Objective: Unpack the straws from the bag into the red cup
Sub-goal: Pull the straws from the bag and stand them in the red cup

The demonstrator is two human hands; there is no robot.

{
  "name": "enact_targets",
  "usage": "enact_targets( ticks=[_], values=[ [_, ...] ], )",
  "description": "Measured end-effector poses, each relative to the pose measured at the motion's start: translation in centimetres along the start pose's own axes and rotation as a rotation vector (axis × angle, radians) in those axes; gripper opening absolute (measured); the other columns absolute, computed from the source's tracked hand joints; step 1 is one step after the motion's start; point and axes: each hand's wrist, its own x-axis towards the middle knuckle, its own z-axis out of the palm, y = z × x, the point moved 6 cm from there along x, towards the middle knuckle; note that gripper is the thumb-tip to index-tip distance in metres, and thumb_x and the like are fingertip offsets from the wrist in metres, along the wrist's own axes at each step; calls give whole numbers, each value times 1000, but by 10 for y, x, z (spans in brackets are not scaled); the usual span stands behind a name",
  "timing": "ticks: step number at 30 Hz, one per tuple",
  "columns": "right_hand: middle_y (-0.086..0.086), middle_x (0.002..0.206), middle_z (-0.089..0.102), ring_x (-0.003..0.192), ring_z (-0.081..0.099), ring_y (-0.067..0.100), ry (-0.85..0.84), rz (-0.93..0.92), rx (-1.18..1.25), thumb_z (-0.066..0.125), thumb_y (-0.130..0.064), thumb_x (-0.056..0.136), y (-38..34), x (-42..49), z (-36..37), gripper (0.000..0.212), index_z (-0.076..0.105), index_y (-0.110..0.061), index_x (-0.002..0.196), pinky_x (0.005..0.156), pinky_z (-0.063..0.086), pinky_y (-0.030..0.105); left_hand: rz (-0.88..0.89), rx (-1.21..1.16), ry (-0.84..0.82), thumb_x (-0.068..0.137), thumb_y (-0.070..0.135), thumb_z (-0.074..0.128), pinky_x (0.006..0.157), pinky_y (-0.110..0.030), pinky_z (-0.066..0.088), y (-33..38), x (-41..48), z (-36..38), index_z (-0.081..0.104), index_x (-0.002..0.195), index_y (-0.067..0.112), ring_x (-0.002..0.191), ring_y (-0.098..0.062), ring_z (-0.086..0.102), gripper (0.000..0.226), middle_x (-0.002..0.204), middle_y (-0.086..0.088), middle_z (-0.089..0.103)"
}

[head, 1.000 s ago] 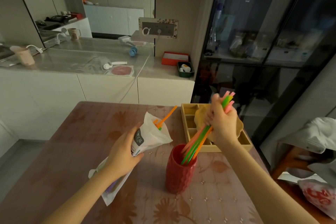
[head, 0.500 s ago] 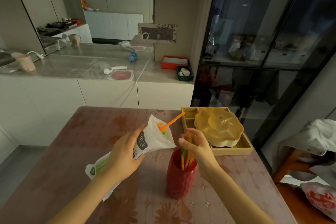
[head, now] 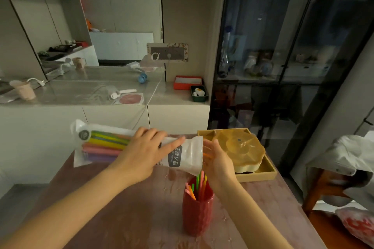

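Observation:
A red textured cup stands on the table near me with several coloured straws sticking out of it. My left hand grips the white plastic bag around its middle and holds it level above the table, mouth to the right. More coloured straws show through the bag's clear left end. My right hand is at the bag's mouth with fingers spread beside an orange straw tip; whether it grips the straw is unclear.
A yellow compartment tray with a flower-shaped lid sits on the table just right of my right hand. A dark glass cabinet stands behind it. A chair with white cloth is at the right edge.
My right hand let the straws drop into the cup and rose to the bag's mouth. My left hand lifted the bag and turned it level.

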Motion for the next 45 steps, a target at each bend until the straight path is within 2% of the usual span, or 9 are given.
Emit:
enact_targets(
  ticks=[5, 12, 20, 23, 26, 30, 36, 42, 45],
  values=[
    [25, 129, 56, 114, 55, 40, -178, 352, 695, 33, -38, 100, 14, 0, 28, 49, 51, -3, 129, 83, 47, 48, 233, 245, 31, 62, -2, 64, 80, -44, 42, -17, 34, -48, 13, 142, 27, 95, -31, 51, 99, 107, -12, 56],
    [25, 128, 58, 118, 54, 39, -179, 561, 813, 43, -34, 96, 22, -8, 43, 47, 50, -2, 130, 99, 44, 45, 435, 349, -95, 79, 9, 59, 87, -47, 34, -15, 59, -58, 5, 142, 31, 105, -33, 42, 85, 122, -12, 46],
    [23, 108, 64, 90, 63, 37, -139, 523, 893, 44, -35, 96, 24, -5, 30, 40, 56, -7, 123, 55, 59, 46, 317, 229, -143, 81, 7, 52, 90, -44, 35, -20, 49, -43, 0, 143, 32, 99, -29, 46, 84, 114, -10, 50],
    [22, 105, 65, 86, 64, 36, -165, 433, 837, 37, -38, 99, 18, 2, 19, 41, 64, -10, 113, 49, 58, 43, 149, 76, -132, 78, 6, 52, 86, -36, 34, -28, 32, -27, 1, 143, 34, 97, -23, 47, 87, 113, -3, 51],
    [19, 96, 73, 89, 67, 33, -236, 318, 721, 38, -51, 95, 12, 8, 10, 54, 69, -8, 100, 81, 51, 42, -21, -98, -78, 63, -3, 60, 75, -33, 38, -28, 14, -13, 31, 141, 27, 87, -24, 55, 88, 102, -1, 60],
    [19, 120, 66, 109, 63, 38, -409, 228, 550, 54, -72, 65, 12, 4, 8, 82, 56, -14, 124, 87, 47, 55, -121, -181, 35, 29, -10, 73, 59, -30, 48, -14, -10, 3, 64, 110, 14, 63, -24, 61, 85, 75, -1, 65],
    [6, 100, 75, 96, 70, 24, -372, 33, 165, 70, -59, 63, 23, -2, 12, 42, 76, -30, 93, 75, 57, 36, -209, -274, 28, 24, -5, 77, 55, -29, 52, 1, -27, 22, 66, 107, 13, 60, -21, 62, 85, 76, 1, 67],
    [18, 119, 63, 108, 62, 32, -153, -28, 215, 71, -39, 67, 18, 2, 14, 62, 55, -17, 122, 97, 47, 52, -279, -414, 41, 30, -5, 78, 55, -30, 53, 11, -33, 25, 56, 108, 18, 63, -21, 63, 85, 79, 1, 68],
    [11, 110, 65, 89, 66, 21, -131, 6, -11, 63, -50, 80, 20, -1, 15, 54, 55, -14, 120, 70, 58, 35, -284, -460, 48, 31, -3, 80, 60, -28, 54, 15, -36, 29, 49, 110, 22, 65, -20, 65, 89, 81, 2, 69]
  ],
)
